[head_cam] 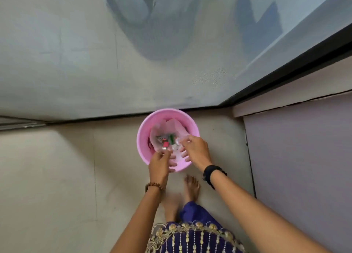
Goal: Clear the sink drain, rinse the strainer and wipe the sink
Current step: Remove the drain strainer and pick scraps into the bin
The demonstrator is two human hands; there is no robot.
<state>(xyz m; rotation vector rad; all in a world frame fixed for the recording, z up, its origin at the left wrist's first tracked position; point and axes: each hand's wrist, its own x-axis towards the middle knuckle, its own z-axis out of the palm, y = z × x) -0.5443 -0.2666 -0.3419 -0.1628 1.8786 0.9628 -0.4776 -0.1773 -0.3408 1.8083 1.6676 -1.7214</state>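
Observation:
A pink bin (pixel 144 138) stands on the floor against the window frame, lined with a pale plastic bag and holding small red and green scraps (pixel 167 141). Both my hands are over its near rim. My left hand (pixel 159 164) and my right hand (pixel 195 150) each pinch a clear, glinting, plastic-like piece (pixel 176 149) between them. Some fingers show blurred through it. It is too blurred to tell what the piece is. No sink or strainer is in view.
A mesh-screened window (pixel 133 52) with a black frame fills the upper half. A pale lilac cabinet side (pixel 304 157) rises at the right. My bare feet (pixel 191 188) stand on the beige tiled floor (pixel 66 176) just behind the bin.

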